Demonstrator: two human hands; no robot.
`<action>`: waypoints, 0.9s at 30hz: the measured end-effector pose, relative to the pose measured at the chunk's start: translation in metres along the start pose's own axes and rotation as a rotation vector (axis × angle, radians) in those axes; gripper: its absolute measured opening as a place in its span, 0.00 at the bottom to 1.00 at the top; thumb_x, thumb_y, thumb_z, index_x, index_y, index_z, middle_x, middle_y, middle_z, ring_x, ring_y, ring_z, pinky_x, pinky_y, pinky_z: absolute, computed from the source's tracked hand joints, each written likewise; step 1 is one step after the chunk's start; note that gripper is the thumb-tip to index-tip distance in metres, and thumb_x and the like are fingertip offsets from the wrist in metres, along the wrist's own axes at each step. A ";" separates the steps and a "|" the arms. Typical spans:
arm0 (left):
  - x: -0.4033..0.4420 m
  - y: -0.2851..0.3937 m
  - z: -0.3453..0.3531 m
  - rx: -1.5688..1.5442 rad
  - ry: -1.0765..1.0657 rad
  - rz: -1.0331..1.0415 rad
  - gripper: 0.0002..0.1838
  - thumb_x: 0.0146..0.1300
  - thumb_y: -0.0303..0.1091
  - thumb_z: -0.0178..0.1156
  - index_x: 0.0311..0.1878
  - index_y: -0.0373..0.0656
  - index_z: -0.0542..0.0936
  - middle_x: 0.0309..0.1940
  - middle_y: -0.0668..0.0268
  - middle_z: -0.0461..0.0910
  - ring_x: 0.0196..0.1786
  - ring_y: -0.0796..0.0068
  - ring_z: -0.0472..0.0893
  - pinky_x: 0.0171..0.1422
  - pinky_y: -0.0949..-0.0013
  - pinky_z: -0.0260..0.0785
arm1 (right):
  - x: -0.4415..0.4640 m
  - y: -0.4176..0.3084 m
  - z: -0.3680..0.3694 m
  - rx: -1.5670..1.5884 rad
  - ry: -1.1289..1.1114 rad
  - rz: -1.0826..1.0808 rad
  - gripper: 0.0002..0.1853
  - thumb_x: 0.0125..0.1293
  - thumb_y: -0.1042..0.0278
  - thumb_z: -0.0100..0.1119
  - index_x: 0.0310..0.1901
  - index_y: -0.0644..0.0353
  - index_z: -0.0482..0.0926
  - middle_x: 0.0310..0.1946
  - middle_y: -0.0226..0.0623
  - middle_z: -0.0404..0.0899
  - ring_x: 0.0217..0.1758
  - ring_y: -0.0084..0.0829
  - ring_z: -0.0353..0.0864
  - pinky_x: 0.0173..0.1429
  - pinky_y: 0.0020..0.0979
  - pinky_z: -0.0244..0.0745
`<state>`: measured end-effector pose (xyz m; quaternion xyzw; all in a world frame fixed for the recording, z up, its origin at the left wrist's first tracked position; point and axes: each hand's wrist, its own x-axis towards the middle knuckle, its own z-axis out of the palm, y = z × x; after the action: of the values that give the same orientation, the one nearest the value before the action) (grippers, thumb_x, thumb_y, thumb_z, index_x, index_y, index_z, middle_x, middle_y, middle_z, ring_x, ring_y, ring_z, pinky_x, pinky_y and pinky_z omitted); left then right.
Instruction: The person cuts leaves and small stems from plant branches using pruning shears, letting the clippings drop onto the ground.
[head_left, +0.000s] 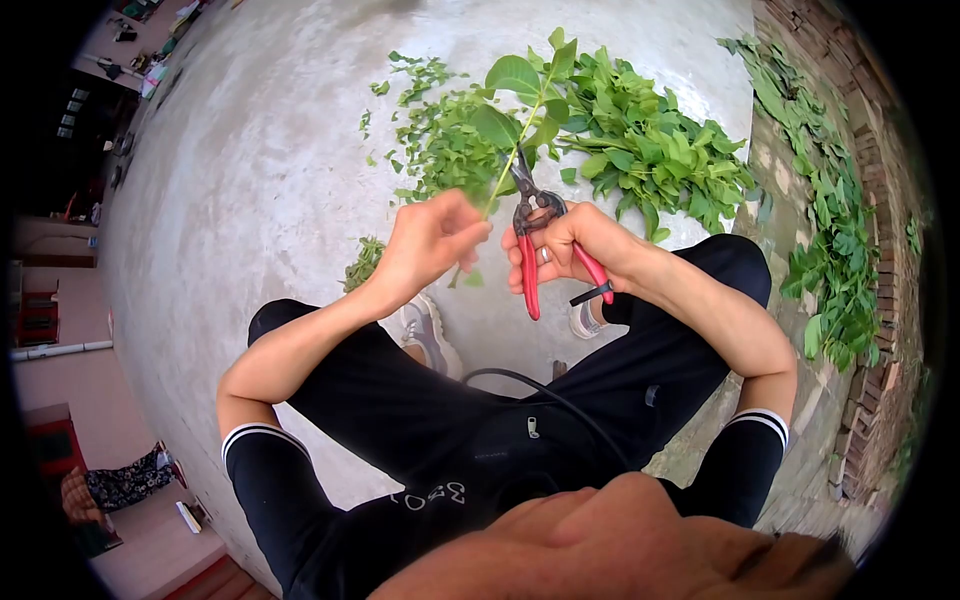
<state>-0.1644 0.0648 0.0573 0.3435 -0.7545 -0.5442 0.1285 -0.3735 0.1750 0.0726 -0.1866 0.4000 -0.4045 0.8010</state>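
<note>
A leafy green stem (515,150) rises from my left hand (432,240), whose fingers are pinched on its lower part and slightly blurred. In my right hand (575,250) I hold red-handled pruning shears (535,215), fingers around the grips. The dark blades of the shears point up and lie right beside the stem; whether they touch it I cannot tell. Behind the stem is a spread of cut leaves (445,140). To its right lies a large heap of leafy branches (655,140).
A small pile of green pieces (364,262) lies near my left shoe (430,335). More leafy branches (835,250) run along the right beside stacked bricks (880,200). A black strap or cable curves between my legs. Doorways and household items stand at the far left.
</note>
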 end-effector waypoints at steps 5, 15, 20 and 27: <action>0.005 0.001 0.004 -0.064 0.035 0.000 0.07 0.66 0.28 0.64 0.37 0.33 0.78 0.24 0.65 0.82 0.25 0.79 0.82 0.30 0.74 0.71 | -0.005 0.002 0.000 0.020 0.035 -0.040 0.30 0.36 0.84 0.44 0.49 0.75 0.72 0.43 0.49 0.74 0.48 0.48 0.82 0.60 0.42 0.79; 0.039 -0.016 -0.069 0.336 0.367 0.164 0.06 0.64 0.19 0.61 0.32 0.38 0.75 0.25 0.70 0.79 0.24 0.86 0.74 0.26 0.77 0.66 | -0.022 -0.025 -0.048 -0.346 0.386 -0.257 0.23 0.41 0.80 0.47 0.45 0.72 0.70 0.40 0.44 0.71 0.49 0.37 0.76 0.30 0.29 0.71; 0.038 -0.025 -0.086 0.347 0.314 0.142 0.08 0.63 0.17 0.60 0.31 0.38 0.74 0.24 0.69 0.79 0.23 0.86 0.72 0.24 0.77 0.65 | -0.031 -0.032 -0.064 -0.273 0.395 -0.310 0.28 0.37 0.80 0.45 0.48 0.70 0.71 0.45 0.42 0.72 0.53 0.33 0.74 0.46 0.29 0.74; 0.030 -0.019 -0.080 0.202 0.169 0.024 0.09 0.58 0.12 0.59 0.29 0.37 0.73 0.23 0.69 0.79 0.24 0.85 0.73 0.28 0.76 0.65 | -0.034 -0.031 -0.061 -0.245 0.362 -0.278 0.31 0.37 0.81 0.45 0.52 0.70 0.71 0.47 0.41 0.73 0.55 0.32 0.74 0.53 0.29 0.72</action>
<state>-0.1333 -0.0166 0.0644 0.3902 -0.7960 -0.4330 0.1632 -0.4493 0.1847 0.0715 -0.2601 0.5533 -0.4859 0.6246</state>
